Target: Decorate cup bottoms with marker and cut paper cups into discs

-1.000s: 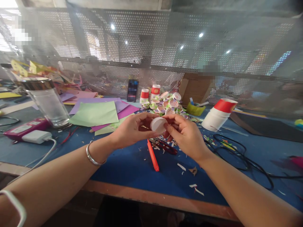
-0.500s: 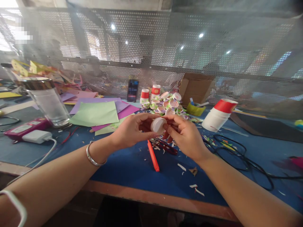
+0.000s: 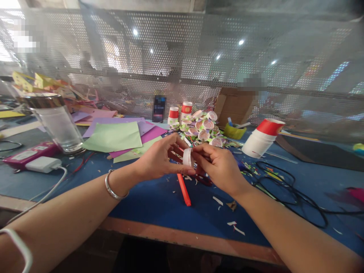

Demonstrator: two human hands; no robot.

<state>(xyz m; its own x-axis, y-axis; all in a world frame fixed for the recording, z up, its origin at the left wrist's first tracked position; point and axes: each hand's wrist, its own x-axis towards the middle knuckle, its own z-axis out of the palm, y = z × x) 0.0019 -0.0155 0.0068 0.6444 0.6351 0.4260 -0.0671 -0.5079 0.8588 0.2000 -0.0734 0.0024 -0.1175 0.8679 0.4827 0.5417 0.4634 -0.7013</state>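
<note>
Between my two hands is a small white paper cup bottom [image 3: 187, 156], cut down to a shallow ring and turned edge-on. My left hand [image 3: 159, 157] grips it from the left, thumb below and fingers above. From the other side, the fingers of my right hand [image 3: 218, 163] pinch its rim. Beneath the hands an orange pen [image 3: 184, 189] lies on the blue table mat. Red-handled scissors [image 3: 204, 179] are beside it, partly covered by my right hand.
Behind my hands is a heap of cut cup bottoms [image 3: 203, 129]. Stacked paper cups [image 3: 260, 140] stand right, near a black cable [image 3: 295, 193]. Coloured paper sheets [image 3: 113, 137] and a glass jar [image 3: 58, 125] are left. Paper scraps [image 3: 218, 201] litter the blue mat.
The cup bottom has turned from showing its flat round face to standing edge-on. My right hand's fingers have shifted along its rim, and both hands stay in nearly the same place.
</note>
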